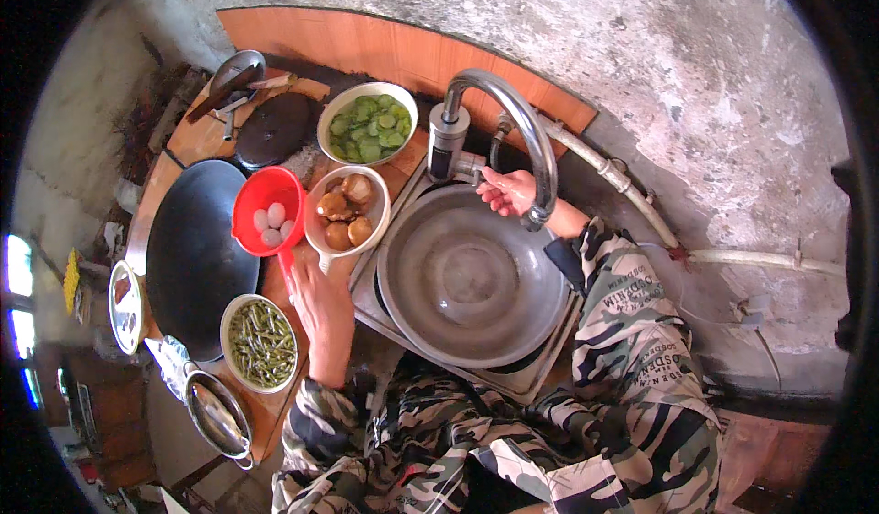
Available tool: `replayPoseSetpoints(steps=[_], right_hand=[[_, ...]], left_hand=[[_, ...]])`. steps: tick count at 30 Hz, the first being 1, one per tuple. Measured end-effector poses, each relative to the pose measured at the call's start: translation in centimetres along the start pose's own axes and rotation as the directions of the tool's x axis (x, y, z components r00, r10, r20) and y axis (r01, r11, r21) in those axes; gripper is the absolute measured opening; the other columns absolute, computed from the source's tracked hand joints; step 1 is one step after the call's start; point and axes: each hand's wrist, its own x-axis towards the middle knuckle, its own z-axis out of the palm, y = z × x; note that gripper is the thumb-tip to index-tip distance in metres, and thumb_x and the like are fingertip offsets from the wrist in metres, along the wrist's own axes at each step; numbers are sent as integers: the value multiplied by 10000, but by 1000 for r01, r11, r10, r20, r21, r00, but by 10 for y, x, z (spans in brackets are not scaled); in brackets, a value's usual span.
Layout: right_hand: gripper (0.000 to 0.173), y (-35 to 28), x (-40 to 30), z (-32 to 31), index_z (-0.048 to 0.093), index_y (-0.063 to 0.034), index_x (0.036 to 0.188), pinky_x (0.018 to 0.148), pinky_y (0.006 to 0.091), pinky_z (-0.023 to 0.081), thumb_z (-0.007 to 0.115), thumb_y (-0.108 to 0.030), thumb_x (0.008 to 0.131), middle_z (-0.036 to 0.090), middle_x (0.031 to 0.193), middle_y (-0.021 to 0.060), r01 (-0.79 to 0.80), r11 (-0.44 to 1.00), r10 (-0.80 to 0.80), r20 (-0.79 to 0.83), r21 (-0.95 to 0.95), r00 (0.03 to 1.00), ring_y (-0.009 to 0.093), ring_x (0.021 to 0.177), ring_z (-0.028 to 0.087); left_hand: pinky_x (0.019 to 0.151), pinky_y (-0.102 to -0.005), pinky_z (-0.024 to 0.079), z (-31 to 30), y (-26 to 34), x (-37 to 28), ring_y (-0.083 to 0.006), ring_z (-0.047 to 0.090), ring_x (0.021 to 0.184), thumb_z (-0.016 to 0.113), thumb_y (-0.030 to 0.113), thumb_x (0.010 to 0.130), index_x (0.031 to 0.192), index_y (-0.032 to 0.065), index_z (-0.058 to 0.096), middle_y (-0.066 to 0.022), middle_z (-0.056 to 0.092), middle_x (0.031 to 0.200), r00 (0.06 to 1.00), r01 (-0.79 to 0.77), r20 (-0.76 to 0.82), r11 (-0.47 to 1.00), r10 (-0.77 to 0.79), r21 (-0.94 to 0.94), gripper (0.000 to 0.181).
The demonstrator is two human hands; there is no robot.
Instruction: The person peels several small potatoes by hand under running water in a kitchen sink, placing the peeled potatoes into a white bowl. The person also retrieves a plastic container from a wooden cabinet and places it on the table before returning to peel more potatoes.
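My right hand (507,191) is at the lever beside the base of the chrome faucet (498,81), above the rim of a grey metal basin (474,274) set in the sink; whether it grips the lever cannot be told. My left hand (319,304) lies by the handle of a red plastic ladle (246,201) that contains several pale eggs (276,212); its grip is unclear. Right of the ladle stands a white handled bowl (382,222) of browned round food pieces (334,206). A bowl (297,349) of cut green beans (262,344) sits left of my left wrist.
A large black wok (199,260) is set into the tiled counter. Behind are a dark round lid (276,129) and a bowl (325,112) of sliced green vegetable. A metal dish (218,414) with a fish stands at the near left. A pipe (611,174) runs along the wall.
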Motion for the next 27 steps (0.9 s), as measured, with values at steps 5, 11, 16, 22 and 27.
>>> replayPoseSetpoints(steps=[5,11,16,22,27], right_hand=[[203,-9,14,13,642,-25,837,492,196,382,703,-217,857,581,698,-11,-52,999,52,132,-6,990,56,571,507],[263,9,26,10,638,-26,710,462,212,380,740,-242,822,593,651,-2,124,956,-101,98,-265,990,53,540,497],[354,15,31,10,666,-11,759,477,253,429,725,-356,817,587,601,14,300,840,-287,99,-453,953,83,530,536],[231,42,-23,20,592,13,988,805,417,525,607,-185,871,636,924,149,-328,713,156,315,619,936,298,902,633],[131,55,-47,46,534,21,951,673,379,502,438,-47,890,575,865,170,-322,349,169,279,880,945,284,772,572]], left_hand=[[851,-472,465,14,-26,42,-420,571,993,711,129,707,946,-90,566,-290,577,1016,936,102,322,984,-145,147,355],[768,-490,469,33,-33,38,-467,569,876,669,95,738,1021,-79,509,-295,557,966,967,129,227,990,-113,-59,369],[795,-494,441,5,-3,11,-480,525,924,654,76,778,1018,-84,492,-311,519,992,995,54,92,987,-41,-152,331],[765,-477,431,-50,39,-15,-423,530,891,669,90,748,932,-44,517,-232,553,934,962,-94,243,985,128,-148,274],[777,-480,478,-20,70,-30,-427,571,911,662,91,738,937,-46,533,-263,562,949,794,-218,565,973,225,-82,273]])
